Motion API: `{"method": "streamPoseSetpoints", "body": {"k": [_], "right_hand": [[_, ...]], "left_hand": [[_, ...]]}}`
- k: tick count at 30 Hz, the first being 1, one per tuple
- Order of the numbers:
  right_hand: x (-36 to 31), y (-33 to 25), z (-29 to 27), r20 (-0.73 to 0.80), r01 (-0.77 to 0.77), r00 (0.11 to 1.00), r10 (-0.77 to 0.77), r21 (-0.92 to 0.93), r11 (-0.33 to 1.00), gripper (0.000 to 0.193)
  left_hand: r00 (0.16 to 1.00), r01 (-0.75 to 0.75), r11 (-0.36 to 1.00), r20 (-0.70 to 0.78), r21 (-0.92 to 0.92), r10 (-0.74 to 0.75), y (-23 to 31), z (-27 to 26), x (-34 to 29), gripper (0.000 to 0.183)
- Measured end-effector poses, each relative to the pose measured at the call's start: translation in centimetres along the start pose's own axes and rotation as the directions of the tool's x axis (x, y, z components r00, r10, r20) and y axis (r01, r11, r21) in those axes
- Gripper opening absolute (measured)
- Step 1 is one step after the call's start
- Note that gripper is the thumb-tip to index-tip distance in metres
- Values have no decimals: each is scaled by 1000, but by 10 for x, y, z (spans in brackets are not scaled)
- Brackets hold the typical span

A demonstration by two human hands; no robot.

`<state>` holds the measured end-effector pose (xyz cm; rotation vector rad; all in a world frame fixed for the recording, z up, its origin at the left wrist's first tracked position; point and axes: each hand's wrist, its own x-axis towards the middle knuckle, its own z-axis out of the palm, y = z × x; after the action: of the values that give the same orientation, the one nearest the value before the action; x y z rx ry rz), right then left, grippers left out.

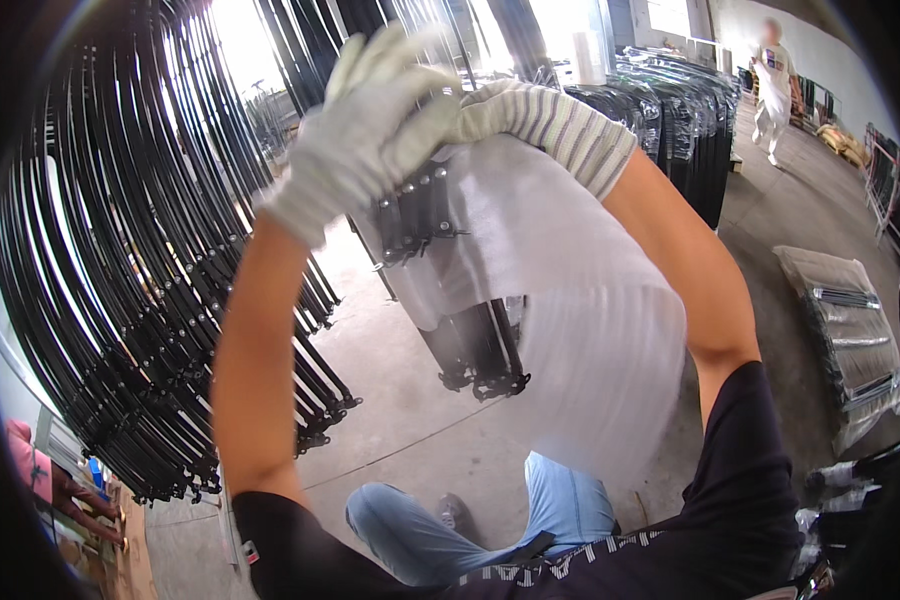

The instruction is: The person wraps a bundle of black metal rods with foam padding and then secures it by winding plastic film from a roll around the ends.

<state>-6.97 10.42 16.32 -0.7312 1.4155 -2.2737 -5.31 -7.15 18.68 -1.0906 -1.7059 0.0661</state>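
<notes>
Left hand point(355, 145): gloved, blurred, fingers spread, raised before the bundle's upper part. Right hand point(480, 112): gloved, just beside the left fingers and overlapped by them; whether its fingers are pinching anything cannot be told. Translucent sheet point(610, 340): hangs below the right fingers, crossing the black bundle point(494, 345), whose lower ends show beneath. Black rods point(140, 250) hang left of the left fingers; a person point(773, 80) walks well right of both.

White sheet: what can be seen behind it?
Black bars show above and below the left part of the sheet; their middle is covered. What lies behind its wide right part cannot be made out.
</notes>
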Motion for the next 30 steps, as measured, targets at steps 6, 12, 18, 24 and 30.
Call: {"method": "streamPoseSetpoints", "body": {"k": [6, 12, 18, 24, 30], "right_hand": [[-39, -5, 0, -19, 109, 988, -152, -610, 785, 17], [-14, -8, 68, -137, -11, 968, -208, -859, 512, 23], [9, -37, 119, -168, -48, 976, -138, -787, 616, 30], [30, -40, 77, -57, 445, 729, -683, -718, 535, 34], [53, 23, 6, -389, -6, 908, -158, -388, 922, 75]], "left_hand": [[877, 330, 714, -79, -617, -474, 125, 7, -87, 56], [773, 344, 414, 4, -843, -634, 140, -49, -112, 43], [375, 145, 182, -117, -972, -920, 93, -71, -80, 29], [-176, 251, -161, 118, -955, -977, -28, 22, -128, 31], [353, 619, 49, 223, -784, -909, -130, 177, -191, 30]]}}
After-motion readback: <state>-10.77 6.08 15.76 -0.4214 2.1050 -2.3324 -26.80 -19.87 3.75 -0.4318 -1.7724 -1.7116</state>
